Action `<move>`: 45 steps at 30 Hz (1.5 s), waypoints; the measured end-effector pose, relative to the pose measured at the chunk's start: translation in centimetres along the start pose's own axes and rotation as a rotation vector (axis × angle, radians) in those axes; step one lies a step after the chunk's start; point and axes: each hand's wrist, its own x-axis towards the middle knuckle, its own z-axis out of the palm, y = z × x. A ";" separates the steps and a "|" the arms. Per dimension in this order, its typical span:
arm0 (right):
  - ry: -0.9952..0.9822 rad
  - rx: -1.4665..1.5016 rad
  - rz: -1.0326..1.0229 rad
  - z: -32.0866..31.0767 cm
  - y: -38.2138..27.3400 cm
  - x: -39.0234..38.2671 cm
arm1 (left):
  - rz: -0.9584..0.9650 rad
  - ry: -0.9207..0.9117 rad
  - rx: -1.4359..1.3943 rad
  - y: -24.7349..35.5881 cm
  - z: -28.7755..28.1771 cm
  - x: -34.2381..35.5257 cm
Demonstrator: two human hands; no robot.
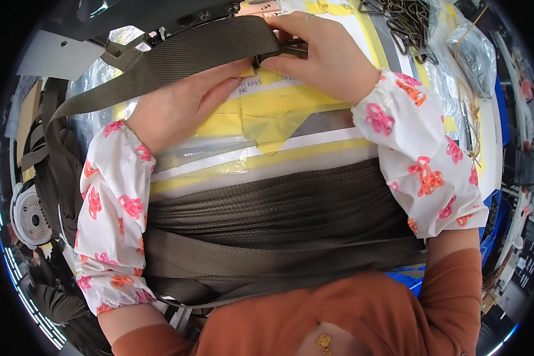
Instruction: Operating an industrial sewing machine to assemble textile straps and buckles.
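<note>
My left hand lies under a wide olive webbing strap and holds it up against the table top. My right hand pinches the strap's end together with a small dark metal buckle at the top middle. Both forearms wear white sleeve covers with pink and orange flowers. The strap runs from my hands down to the left and off the table edge. A thick bundle of the same olive webbing lies across my lap below the hands.
The table is covered with yellow tape and clear plastic. A pile of metal triangle rings lies at the top right beside a plastic bag. A small white fan stands at the left. More webbing hangs at the lower left.
</note>
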 end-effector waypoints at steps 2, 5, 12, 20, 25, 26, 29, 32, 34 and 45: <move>0.031 0.003 -0.045 0.3 -0.8 -0.3 | 0.150 0.070 0.141 -1.1 -0.4 -0.1; -0.150 -0.260 0.012 -0.2 -2.4 0.3 | 0.182 0.091 0.104 -1.8 0.7 -0.4; 0.185 -0.325 -0.353 1.3 -1.3 -0.9 | 0.076 0.088 0.025 -0.7 0.9 -0.4; 0.143 -0.490 -0.497 1.5 -1.9 -0.7 | 0.071 0.304 0.208 -0.2 1.9 -0.2; 0.074 -0.514 -0.434 1.8 -3.2 -0.9 | 0.574 0.601 0.351 2.2 0.8 -1.7; 0.069 -0.496 -0.413 1.8 -3.2 -1.0 | 0.533 0.617 0.458 2.2 0.6 -1.5; 0.070 -0.511 -0.415 1.6 -3.3 -1.2 | 0.513 0.615 0.527 0.6 0.8 -1.0; 0.074 -0.508 -0.425 1.5 -3.0 -1.0 | 0.537 0.573 0.486 -1.5 0.5 0.0; 0.074 -0.506 -0.432 1.7 -2.8 -0.9 | 0.531 0.612 0.377 -2.0 0.6 0.4; 0.146 -0.171 -0.362 1.7 -1.7 -0.3 | 0.378 0.646 0.126 -1.8 0.3 0.2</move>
